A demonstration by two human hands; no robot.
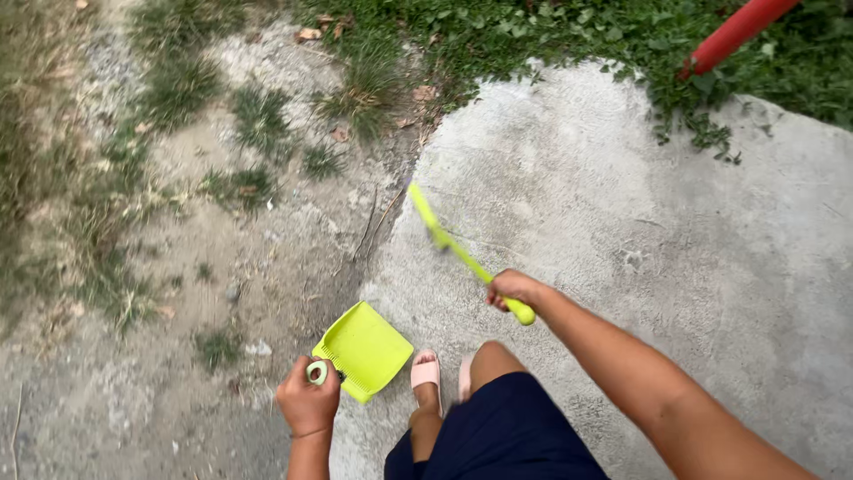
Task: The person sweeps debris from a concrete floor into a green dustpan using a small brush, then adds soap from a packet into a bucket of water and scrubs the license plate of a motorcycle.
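Note:
My left hand [307, 400] grips the handle of a lime-green dustpan [366, 348], which rests at the left edge of a grey concrete slab [622, 231]. My right hand [514, 288] is closed around the handle of a lime-green brush [453, 247]. The brush is blurred and slants up to the left over the slab, its far end near the slab's edge. My knee in dark blue shorts [502, 427] and my foot in a pink sandal [426, 369] are just right of the dustpan.
Bare dirt with grass tufts [258, 116] and dry leaves lies left of the slab. Green weeds [533, 31] border the slab's far side. A red pole [733, 34] slants in at the top right.

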